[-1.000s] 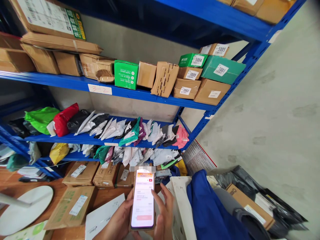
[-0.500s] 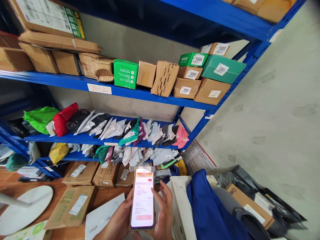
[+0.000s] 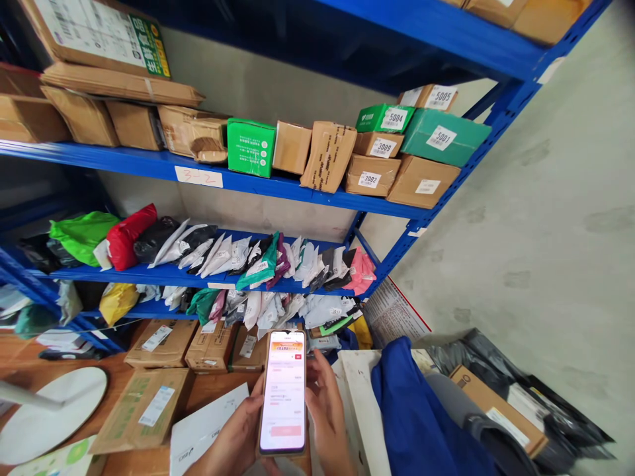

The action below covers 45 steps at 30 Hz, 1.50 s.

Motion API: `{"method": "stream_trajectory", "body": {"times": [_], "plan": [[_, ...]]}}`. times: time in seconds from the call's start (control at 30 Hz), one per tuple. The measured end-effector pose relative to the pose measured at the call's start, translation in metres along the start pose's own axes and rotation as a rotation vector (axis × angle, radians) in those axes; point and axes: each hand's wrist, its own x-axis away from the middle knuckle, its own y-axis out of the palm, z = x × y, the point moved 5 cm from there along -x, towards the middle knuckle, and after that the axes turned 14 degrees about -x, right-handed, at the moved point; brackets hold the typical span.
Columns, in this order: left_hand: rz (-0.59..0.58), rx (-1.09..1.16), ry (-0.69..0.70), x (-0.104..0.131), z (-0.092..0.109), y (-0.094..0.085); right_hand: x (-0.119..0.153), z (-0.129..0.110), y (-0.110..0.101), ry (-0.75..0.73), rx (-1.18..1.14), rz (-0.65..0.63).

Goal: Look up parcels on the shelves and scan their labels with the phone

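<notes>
A lit phone (image 3: 282, 396) stands upright at the bottom centre, its screen showing a white and pink page with an orange banner. My left hand (image 3: 241, 416) is wrapped round its left side, thumb along the edge. Against the right edge of the phone is my right hand (image 3: 325, 410), thumb at the screen's side and fingers curled behind. Beyond the hands, a blue shelf (image 3: 297, 190) bears cardboard boxes, some with number labels such as 3002 and 5001. Lower shelf levels hold rows of bagged parcels (image 3: 258, 264).
Cartons (image 3: 163, 340) and a white box (image 3: 206, 430) lie on the brown floor, left of the hands. A round white base (image 3: 52, 416) is at the far left. To the right are blue cloth (image 3: 407, 410), a box (image 3: 496, 410) among black bags, and a grey wall (image 3: 536, 218).
My right hand has gone from spread fingers beside the screen to closing round the phone's right side. The phone has hardly moved.
</notes>
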Motion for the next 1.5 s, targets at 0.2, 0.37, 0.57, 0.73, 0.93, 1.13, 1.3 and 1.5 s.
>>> {"method": "stream_trajectory", "body": {"times": [0.2,0.37,0.57,0.73,0.93,1.13,1.3,1.5], "plan": [[-0.046,-0.055,-0.075,0.002,-0.006,-0.004,-0.017,-0.008,0.007,0.294,-0.022,-0.185],[-0.055,-0.016,-0.068,0.004,-0.006,-0.007,-0.021,-0.007,0.005,0.344,0.010,-0.091],[-0.037,-0.066,-0.076,0.005,-0.006,-0.006,-0.019,-0.015,0.009,0.351,-0.015,-0.240],[-0.037,-0.137,-0.080,0.005,-0.008,-0.006,-0.019,-0.017,0.008,0.327,-0.013,-0.195],[-0.047,-0.047,-0.050,0.006,-0.003,0.000,-0.019,-0.014,0.009,0.322,-0.055,-0.130],[-0.049,0.004,-0.070,0.006,-0.001,0.002,-0.008,-0.001,-0.005,0.240,-0.023,0.009],[-0.071,0.008,-0.051,0.006,0.001,0.002,0.018,-0.010,-0.013,-0.362,0.281,-0.023],[-0.058,0.036,-0.030,0.007,0.001,0.001,0.025,-0.006,-0.015,-0.394,0.376,-0.053]]}}
